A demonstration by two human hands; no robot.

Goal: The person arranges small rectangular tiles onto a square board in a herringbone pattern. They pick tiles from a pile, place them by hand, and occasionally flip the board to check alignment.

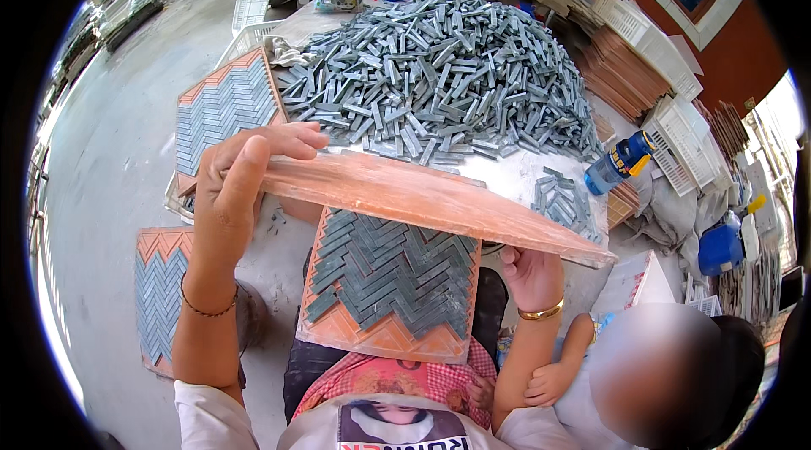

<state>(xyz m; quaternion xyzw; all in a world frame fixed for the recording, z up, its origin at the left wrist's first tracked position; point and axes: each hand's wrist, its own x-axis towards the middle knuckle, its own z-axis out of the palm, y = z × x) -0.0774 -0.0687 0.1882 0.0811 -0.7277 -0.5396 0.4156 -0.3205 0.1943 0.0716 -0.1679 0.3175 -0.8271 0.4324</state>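
An orange board is held up in front of me, seen almost edge-on and sloping down to the right. My left hand grips its left end, thumb near me and fingers reaching over the edge. Under the right part, my right hand has its fingers closed on the lower edge. Below, on my lap, rests an orange tray with dark grey-green stone strips set in a herringbone pattern. The raised board hides its far edge. What lies on the board's far face is out of sight.
A big heap of loose stone strips covers the table ahead. A blue bottle stands at its right. Filled herringbone trays lie to the left. Close at my right, another person's hand touches my right arm. White crates stand far right.
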